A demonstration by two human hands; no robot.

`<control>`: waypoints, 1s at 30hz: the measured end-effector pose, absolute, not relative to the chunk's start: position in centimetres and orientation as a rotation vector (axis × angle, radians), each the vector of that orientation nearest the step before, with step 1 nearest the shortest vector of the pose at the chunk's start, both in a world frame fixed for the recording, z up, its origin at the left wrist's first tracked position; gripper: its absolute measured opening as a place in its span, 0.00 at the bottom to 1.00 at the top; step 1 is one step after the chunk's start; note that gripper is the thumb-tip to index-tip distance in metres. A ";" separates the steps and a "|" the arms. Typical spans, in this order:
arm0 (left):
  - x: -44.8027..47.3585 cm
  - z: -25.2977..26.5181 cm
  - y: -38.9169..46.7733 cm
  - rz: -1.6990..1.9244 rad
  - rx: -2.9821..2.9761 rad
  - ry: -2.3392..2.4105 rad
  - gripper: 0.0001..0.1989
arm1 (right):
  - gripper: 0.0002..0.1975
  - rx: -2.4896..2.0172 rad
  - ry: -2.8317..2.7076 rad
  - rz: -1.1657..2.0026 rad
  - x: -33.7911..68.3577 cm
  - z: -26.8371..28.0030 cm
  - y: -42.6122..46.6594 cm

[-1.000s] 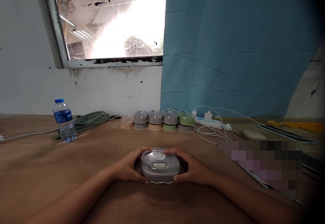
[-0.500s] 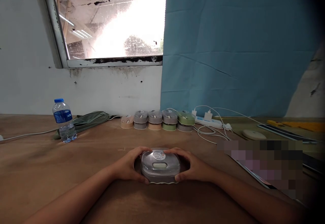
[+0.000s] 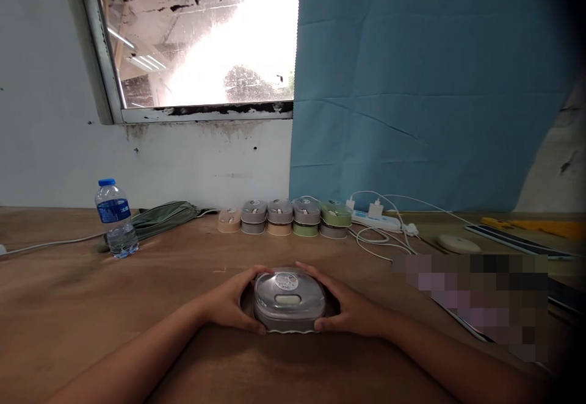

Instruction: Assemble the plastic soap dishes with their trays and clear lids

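A grey box (image 3: 289,315) with a glossy, see-through lid sits at the near middle of a brown wooden desk (image 3: 59,306), upright between a person's two bare hands. The lid carries a round patterned sticker (image 3: 286,281) and a pale oblong patch; what the box contains cannot be made out. Beyond it, against the wall (image 3: 192,166), smaller boxes of the same rounded shape form a row: a single peach box (image 3: 229,221) at the left end, then four stacks of two, three topped in grey and the last topped by a green box (image 3: 336,213). The left hand (image 3: 229,301) and right hand (image 3: 356,311) come in from either side, forearms angled inward, each with fingers clamped on the grey box, thumb at its near lower edge and the others reaching to the far side. At the back left stands a water bottle (image 3: 116,224) with a blue cap, just in front of a folded green cloth item (image 3: 160,220). Back right are a white power strip (image 3: 382,222), looped white cables (image 3: 375,240) and an off-white rounded object (image 3: 458,244); nearer, a pixelated patch hides part of the desk. The space between the grey box and the row is unobstructed.
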State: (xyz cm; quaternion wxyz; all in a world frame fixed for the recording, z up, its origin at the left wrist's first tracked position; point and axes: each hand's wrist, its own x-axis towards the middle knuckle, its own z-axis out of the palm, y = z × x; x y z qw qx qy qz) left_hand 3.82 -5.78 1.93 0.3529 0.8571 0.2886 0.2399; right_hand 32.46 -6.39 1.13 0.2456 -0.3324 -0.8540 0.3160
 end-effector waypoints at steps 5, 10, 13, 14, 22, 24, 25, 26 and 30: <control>3.8 1.6 -5.6 0.665 2.214 0.761 0.44 | 0.54 -0.982 -2.380 0.853 32.5 1.2 -6.7; 2.6 1.5 -5.3 0.777 2.245 0.831 0.42 | 0.59 -1.049 -2.370 0.832 32.7 0.6 -6.6; 1.0 1.5 -4.0 1.070 2.293 0.919 0.41 | 0.56 -1.026 -2.351 0.815 32.7 0.2 -6.6; 0.5 1.4 -3.2 1.222 2.274 0.987 0.40 | 0.55 -1.019 -2.351 0.804 32.7 0.2 -6.6; -1.1 1.9 7.6 2.060 1.680 1.875 0.38 | 0.31 -0.954 -2.553 0.619 32.3 2.0 -7.4; -0.6 2.3 9.8 1.953 1.616 2.052 0.37 | 0.29 -0.944 -2.568 0.597 32.3 2.3 -7.5; -0.4 2.4 10.6 1.884 1.607 2.114 0.37 | 0.29 -0.940 -2.577 0.588 32.2 2.4 -7.6; -0.1 2.6 11.3 1.812 1.611 2.158 0.37 | 0.28 -0.937 -2.585 0.582 32.2 2.5 -7.6; 1.0 3.0 12.5 1.556 1.633 2.208 0.39 | 0.26 -0.922 -2.627 0.546 32.1 2.8 -7.7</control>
